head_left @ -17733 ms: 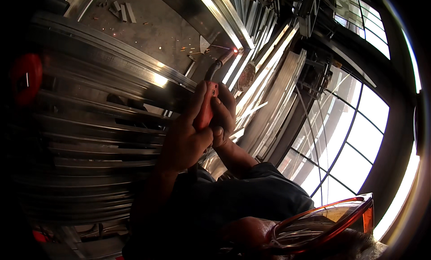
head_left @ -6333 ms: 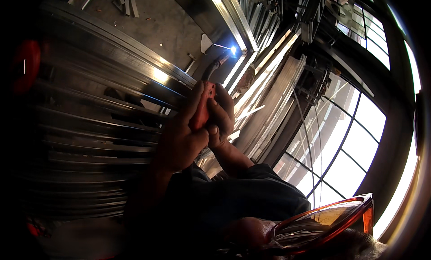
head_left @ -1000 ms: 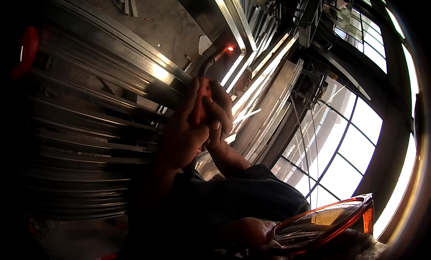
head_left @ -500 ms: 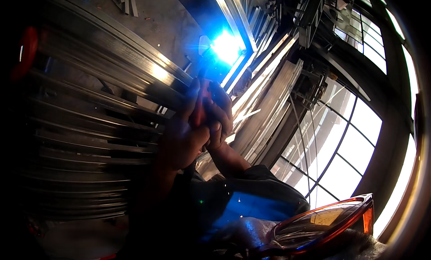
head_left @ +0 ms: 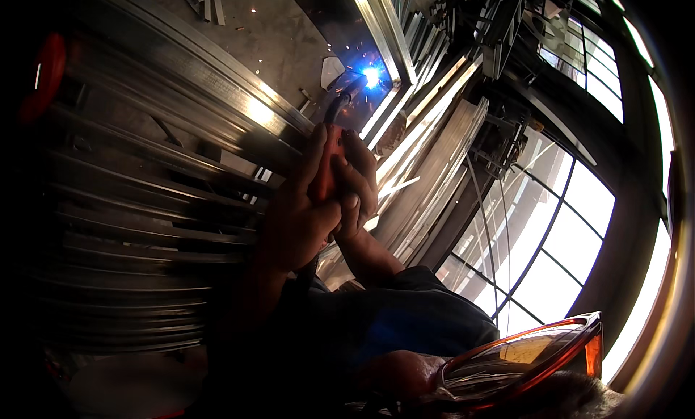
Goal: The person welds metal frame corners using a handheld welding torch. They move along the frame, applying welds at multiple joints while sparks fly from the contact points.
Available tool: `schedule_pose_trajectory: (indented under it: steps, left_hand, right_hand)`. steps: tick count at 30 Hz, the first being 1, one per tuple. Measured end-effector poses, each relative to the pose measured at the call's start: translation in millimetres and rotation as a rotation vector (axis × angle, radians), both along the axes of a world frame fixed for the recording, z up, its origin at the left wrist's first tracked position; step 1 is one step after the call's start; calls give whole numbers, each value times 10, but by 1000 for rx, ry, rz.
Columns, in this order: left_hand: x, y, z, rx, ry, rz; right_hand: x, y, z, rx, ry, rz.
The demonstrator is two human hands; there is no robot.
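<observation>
My left hand (head_left: 297, 227) and my right hand (head_left: 356, 183) are both wrapped round the red handle of a welding torch (head_left: 327, 169). From the handle a dark curved neck reaches up to a small blue-white arc, where sparks fly. The arc burns at the inner corner of a metal frame (head_left: 381, 17), where two bright tubes meet at an angle. Only the torch touches the joint area; my fingers stay a short way back on the handle. Glare hides the torch tip and the weld itself.
Long metal profiles (head_left: 159, 68) lie in parallel rows on the left, with a red rounded object (head_left: 49, 78) beside them. Short metal offcuts (head_left: 208, 7) lie on the floor. More long bars (head_left: 434, 180) are stacked to the right, near large windows (head_left: 557, 238). Orange-framed tinted glasses (head_left: 525, 357) show at lower right.
The arc's glare has shrunk sharply, so the torch neck, sparks and frame corner show more clearly. The blue light on my clothing has dimmed. Both hands keep nearly the same place and grip.
</observation>
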State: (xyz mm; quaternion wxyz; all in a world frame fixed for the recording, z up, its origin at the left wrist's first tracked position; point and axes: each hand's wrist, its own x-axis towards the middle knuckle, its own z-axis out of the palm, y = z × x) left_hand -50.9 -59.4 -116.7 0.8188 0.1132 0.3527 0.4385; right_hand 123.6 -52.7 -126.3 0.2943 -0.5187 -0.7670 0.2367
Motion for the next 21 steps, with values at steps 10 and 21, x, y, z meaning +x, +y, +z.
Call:
schedule_pose_trajectory:
  steps: [10, 21]
  left_hand:
    - [-32, 29, 41, -30, -24, -27]
    - [-54, 19, 32, 21, 27, -24]
  right_hand:
    - [14, -17, -22, 3, 9, 16]
    - [-49, -12, 16, -23, 3, -31]
